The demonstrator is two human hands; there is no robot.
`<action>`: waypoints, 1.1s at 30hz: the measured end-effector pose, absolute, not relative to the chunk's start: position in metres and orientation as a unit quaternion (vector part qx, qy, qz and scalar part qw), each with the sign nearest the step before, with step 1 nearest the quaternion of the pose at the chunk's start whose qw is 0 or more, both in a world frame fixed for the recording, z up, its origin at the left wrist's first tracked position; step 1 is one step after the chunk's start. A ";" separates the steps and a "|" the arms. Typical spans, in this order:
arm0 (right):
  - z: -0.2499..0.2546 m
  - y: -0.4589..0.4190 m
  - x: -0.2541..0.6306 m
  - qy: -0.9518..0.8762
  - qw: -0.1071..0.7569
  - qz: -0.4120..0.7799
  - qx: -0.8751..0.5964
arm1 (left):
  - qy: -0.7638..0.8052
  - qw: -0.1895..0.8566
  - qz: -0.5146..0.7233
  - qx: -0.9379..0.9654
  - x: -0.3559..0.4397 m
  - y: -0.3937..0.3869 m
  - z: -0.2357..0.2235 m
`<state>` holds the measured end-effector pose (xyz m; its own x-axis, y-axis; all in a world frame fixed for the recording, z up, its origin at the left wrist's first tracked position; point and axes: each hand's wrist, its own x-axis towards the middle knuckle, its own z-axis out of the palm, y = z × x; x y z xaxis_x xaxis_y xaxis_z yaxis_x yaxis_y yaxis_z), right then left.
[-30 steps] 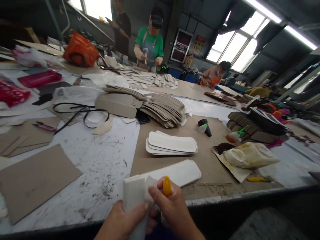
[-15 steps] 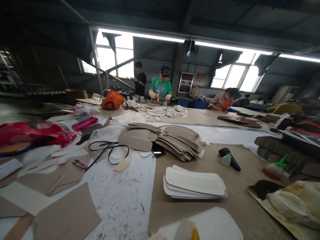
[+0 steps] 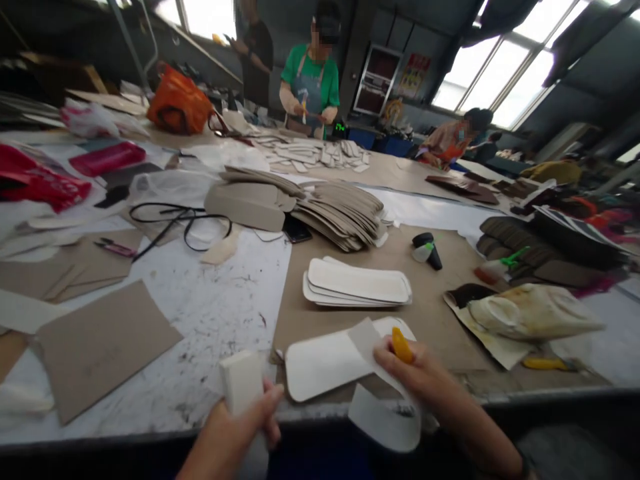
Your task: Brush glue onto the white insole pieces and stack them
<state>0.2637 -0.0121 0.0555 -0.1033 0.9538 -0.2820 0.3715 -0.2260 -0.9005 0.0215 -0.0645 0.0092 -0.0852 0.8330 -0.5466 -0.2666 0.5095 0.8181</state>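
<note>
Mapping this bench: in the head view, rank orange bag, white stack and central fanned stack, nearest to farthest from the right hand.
1. White stack: beyond the right hand, leftward.
2. Fanned stack: farther back, left.
3. Orange bag: far back left.

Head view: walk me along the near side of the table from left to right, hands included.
Grey-brown board → left hand holding a white stack → right hand holding a yellow handle and a thin white strip → yellow-handled tool.
</note>
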 end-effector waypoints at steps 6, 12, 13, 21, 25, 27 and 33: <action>0.057 0.022 0.255 -0.673 0.030 0.531 -0.514 | 0.633 0.627 0.368 0.268 0.019 -0.040 0.016; 0.063 0.054 0.218 -0.712 -0.130 0.493 -0.482 | 0.645 0.623 0.310 0.316 0.020 -0.032 0.022; 0.064 0.057 0.213 -0.721 -0.143 0.481 -0.478 | 0.646 0.620 0.311 0.319 0.021 -0.032 0.023; 0.062 0.062 0.196 -0.790 -0.225 0.338 -0.460 | 0.658 0.634 0.281 0.294 0.019 -0.028 0.020; 0.061 0.061 0.192 -0.814 -0.233 0.303 -0.437 | 0.653 0.634 0.273 0.313 0.016 -0.026 0.017; 0.061 0.061 0.191 -0.818 -0.239 0.295 -0.431 | 0.658 0.630 0.268 0.313 0.017 -0.027 0.017; 0.064 0.058 0.185 -0.829 -0.244 0.264 -0.429 | 0.677 0.607 0.281 0.307 0.023 -0.024 0.016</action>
